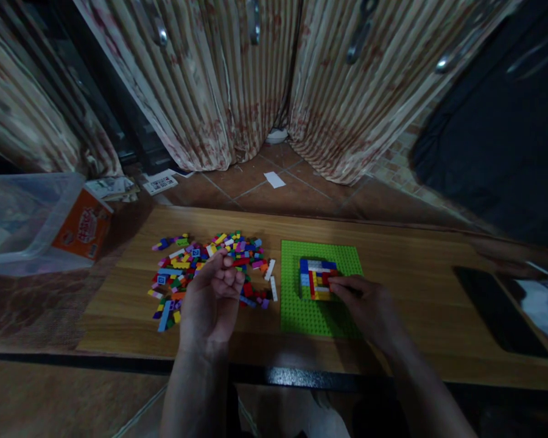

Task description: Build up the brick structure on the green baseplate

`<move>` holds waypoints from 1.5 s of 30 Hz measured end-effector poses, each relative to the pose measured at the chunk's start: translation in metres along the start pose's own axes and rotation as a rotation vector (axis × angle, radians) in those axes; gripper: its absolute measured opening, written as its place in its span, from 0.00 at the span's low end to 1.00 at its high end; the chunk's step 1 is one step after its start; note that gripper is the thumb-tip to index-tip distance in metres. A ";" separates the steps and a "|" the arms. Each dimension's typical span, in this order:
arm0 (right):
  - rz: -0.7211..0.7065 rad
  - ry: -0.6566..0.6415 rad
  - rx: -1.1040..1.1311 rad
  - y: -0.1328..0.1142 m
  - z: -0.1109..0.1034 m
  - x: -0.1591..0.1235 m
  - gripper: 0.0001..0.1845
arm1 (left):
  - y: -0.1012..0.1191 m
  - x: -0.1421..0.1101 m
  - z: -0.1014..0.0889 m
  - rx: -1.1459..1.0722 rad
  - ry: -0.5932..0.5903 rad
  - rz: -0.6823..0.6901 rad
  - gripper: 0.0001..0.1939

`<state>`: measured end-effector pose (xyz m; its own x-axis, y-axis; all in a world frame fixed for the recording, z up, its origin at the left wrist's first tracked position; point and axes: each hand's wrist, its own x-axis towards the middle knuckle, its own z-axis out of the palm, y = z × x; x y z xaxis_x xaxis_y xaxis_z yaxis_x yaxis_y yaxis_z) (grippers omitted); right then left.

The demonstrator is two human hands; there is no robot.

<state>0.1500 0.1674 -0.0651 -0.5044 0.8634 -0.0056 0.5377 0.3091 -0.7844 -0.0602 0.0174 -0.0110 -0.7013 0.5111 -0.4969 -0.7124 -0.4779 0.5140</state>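
My right hand reaches in from the right, thumb and fingers pinched at a red toy brick on the right side of a small brick structure. Blue, white, yellow and red bricks make up this structure, which sits on a green studded baseplate. Part of its right side is hidden behind my fingers. Over the loose brick pile my left hand is turned palm up. Its fingers are loosely bent, and nothing shows in the palm.
The wooden table has a dark front edge. White bricks lie beside the baseplate. At the right end rests a dark flat slab, with a white and dark bundle beyond. A clear plastic bin stands left; striped curtains hang behind.
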 end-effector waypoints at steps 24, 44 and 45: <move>-0.200 0.076 -0.250 -0.007 0.007 -0.007 0.14 | -0.004 0.001 0.000 0.009 0.000 -0.017 0.09; -0.190 0.129 -0.304 -0.011 0.017 -0.011 0.13 | -0.006 0.001 -0.001 -0.004 0.003 -0.025 0.09; -0.195 0.120 -0.291 -0.011 0.017 -0.011 0.13 | -0.006 0.001 -0.001 -0.008 0.000 -0.026 0.09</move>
<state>0.1381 0.1477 -0.0675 -0.5427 0.8124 0.2133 0.6175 0.5580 -0.5544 -0.0562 0.0198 -0.0152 -0.6827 0.5233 -0.5099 -0.7304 -0.4701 0.4954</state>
